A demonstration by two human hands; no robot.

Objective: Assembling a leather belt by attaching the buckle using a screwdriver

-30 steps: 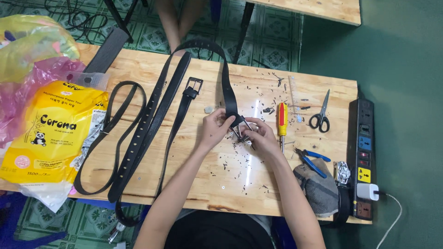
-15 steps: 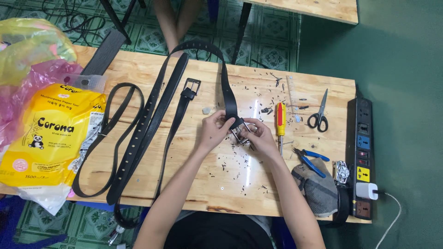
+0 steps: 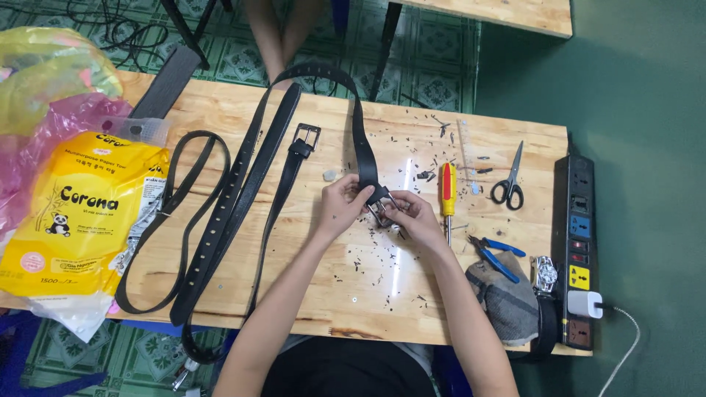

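Green tiled floor surrounds our wooden bench (image 3: pixel 294 294), littered with dark scraps. Near its middle our left hand (image 3: pixel 340 208) and right hand (image 3: pixel 415 217) meet, both curled shut on the metal buckle (image 3: pixel 382 208) at the end of a black belt (image 3: pixel 360 140). From our fingers the belt's long axis runs away from us, up towards the far edge (then arches leftwards). A screwdriver (image 3: pixel 446 192) lies just beside the right hand.

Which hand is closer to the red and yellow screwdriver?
Right. The right hand sits just beside the screwdriver; the left hand is farther off, beyond the belt buckle.
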